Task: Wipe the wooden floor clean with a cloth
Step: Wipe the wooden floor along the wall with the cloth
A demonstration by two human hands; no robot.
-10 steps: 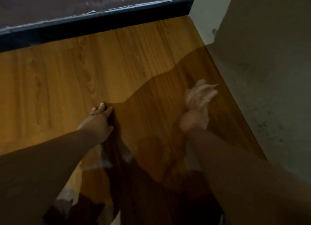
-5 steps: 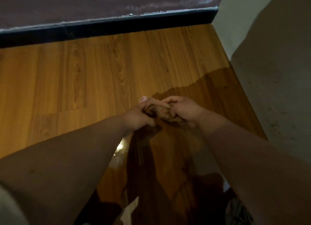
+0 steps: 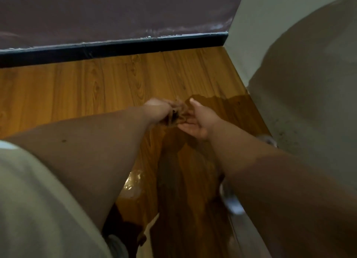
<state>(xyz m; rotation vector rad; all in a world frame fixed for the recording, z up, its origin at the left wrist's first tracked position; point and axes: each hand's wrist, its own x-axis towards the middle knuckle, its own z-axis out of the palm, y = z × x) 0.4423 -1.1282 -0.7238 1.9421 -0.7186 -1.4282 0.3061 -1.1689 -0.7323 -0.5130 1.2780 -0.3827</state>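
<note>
A sheer brown cloth (image 3: 178, 111) is bunched between my hands above the wooden floor (image 3: 77, 87). The rest of it hangs down toward me as a dark see-through veil over the boards. My left hand (image 3: 157, 108) grips the bunch from the left. My right hand (image 3: 197, 120) is beside it on the right, thumb up and fingers stretched toward the bunch, their tips touching or just under it. My two forearms fill the lower half of the view.
A dark baseboard (image 3: 116, 47) under a purple wall bounds the floor at the back. A grey wall (image 3: 289, 87) closes the right side, forming a corner. A glossy patch (image 3: 133, 184) shines on the floor between my arms. A pale sleeve (image 3: 29, 199) covers the lower left.
My hands came together from wide apart and gathered the spread cloth into a bunch. The right hand, which gripped it half a second ago, has now opened. The view shifted left.
</note>
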